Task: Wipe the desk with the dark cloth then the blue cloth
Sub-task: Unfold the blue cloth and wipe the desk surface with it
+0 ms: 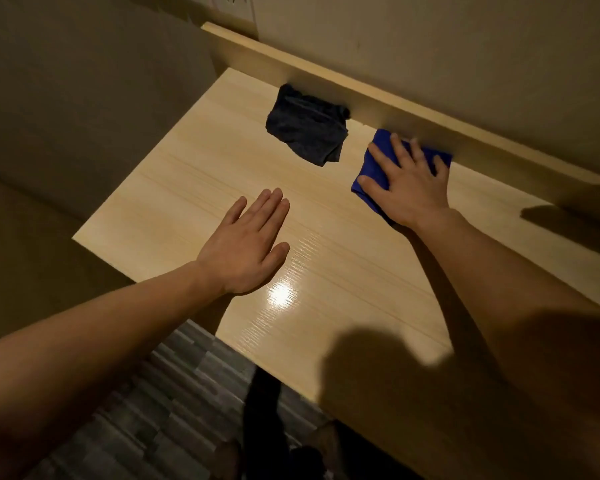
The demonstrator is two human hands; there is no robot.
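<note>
My right hand [409, 188] lies flat on the blue cloth [373, 168], fingers [400, 150] spread and pressing it to the tabletop [187, 174] near the back board; my left hand [246, 247] hovers palm-down, fingers released, grasping nothing. The dark cloth [307, 129] sits crumpled just beside the blue one, against the back board.

Head view, both limbs in frame. Left hand [245, 245]: bare, no ring, no watch or band at the wrist. Right hand [407, 188]: bare, likewise unadorned. Both forearms uncovered for their whole visible length; no sleeve or cuff enters the frame. Fingers [269, 206] ungloved, nails short as far as can be told. Lower frame: dark trouser legs, footwear indistinct.
</note>
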